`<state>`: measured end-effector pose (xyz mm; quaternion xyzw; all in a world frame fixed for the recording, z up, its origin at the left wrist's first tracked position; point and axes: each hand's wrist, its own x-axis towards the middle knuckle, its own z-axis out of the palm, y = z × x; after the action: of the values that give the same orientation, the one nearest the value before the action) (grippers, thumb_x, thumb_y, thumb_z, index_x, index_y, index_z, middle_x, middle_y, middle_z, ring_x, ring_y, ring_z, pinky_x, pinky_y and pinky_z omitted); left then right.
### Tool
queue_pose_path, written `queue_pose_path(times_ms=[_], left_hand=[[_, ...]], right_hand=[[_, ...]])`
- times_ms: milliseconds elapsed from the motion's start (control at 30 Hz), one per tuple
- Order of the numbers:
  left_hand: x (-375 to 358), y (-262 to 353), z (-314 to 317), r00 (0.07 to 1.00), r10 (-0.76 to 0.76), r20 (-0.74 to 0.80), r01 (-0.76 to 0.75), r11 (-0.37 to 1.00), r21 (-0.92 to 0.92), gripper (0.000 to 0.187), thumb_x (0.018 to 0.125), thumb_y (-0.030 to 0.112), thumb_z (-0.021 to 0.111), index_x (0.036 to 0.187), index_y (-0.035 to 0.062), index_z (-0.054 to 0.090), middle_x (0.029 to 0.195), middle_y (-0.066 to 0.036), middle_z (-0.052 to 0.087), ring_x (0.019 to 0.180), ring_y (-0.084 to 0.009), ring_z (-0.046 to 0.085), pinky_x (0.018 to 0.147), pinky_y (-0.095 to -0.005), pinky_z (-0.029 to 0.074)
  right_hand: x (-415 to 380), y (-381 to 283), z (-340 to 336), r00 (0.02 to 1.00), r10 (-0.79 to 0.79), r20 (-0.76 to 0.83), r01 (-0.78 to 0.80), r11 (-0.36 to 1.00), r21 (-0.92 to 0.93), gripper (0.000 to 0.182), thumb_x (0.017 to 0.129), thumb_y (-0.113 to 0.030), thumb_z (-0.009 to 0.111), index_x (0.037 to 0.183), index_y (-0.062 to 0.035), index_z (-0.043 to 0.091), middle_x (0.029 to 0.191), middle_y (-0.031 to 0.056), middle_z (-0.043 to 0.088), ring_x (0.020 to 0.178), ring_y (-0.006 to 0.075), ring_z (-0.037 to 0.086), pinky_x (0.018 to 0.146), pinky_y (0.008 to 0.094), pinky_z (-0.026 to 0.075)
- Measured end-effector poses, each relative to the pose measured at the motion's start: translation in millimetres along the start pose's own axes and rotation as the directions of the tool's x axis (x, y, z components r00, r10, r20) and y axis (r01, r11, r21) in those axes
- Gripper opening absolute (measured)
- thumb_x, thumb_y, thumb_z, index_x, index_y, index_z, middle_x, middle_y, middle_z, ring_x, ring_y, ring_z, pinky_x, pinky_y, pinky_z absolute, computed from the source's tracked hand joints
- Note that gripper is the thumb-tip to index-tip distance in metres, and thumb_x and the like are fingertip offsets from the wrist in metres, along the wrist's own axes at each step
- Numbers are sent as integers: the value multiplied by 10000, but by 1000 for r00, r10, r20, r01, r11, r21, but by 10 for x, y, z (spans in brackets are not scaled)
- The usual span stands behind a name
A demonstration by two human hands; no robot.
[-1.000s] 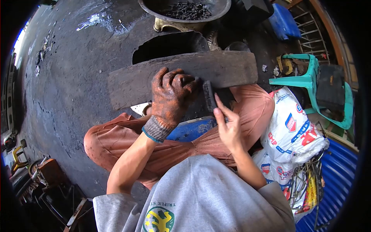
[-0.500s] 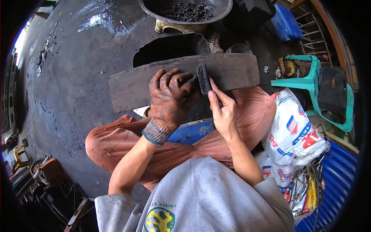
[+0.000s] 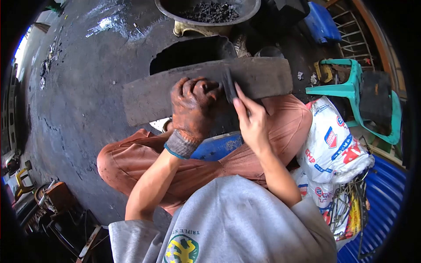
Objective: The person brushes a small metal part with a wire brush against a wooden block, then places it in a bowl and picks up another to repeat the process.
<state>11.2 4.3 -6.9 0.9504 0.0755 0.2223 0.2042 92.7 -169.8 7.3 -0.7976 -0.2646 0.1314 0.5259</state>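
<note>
- Dark brush [image 3: 228, 85] sits on the top face of the worn plank [image 3: 144, 96], near mid-length, plank across the person's knees.
- Right hand [image 3: 252, 122], bare, fingers closed around the brush's lower end.
- Left hand [image 3: 193, 107], in a stained orange glove, fingers curled down on the plank just beside the brush.
- Basin of black bits [image 3: 210, 11] beyond; printed sack [image 3: 333, 144] and green chair [image 3: 355, 90] to the right.

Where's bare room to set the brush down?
Bare floor spreads left of the plank, up toward the basin. The right is crowded: printed sacks, green chair. Tools clutter the lower left.
</note>
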Motion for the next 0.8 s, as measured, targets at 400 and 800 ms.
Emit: queue_pose_path(times_ms=[400, 800], left_hand=[[5, -70, 61, 993, -3, -116, 5, 1000, 15, 342, 803, 260, 834, 1142, 213, 814, 1178, -30, 761, 1214, -318, 674, 1106, -553, 453], [15, -45, 22, 998, 50, -39, -49, 999, 22, 358, 819, 247, 820, 1175, 218, 804, 1197, -29, 746, 1244, -311, 656, 1163, -565, 414]], right_hand=[[-501, 323, -83, 996, -68, -54, 72, 994, 85, 426, 1136, -211, 621, 1497, 15, 629, 948, 126, 763, 757, 99, 526, 703, 290, 502], [-373, -50, -185, 999, 31, -6, -31, 999, 44, 424, 1120, -187, 644, 1481, 35, 635, 1308, 250, 764, 1136, 162, 725, 986, 301, 547]])
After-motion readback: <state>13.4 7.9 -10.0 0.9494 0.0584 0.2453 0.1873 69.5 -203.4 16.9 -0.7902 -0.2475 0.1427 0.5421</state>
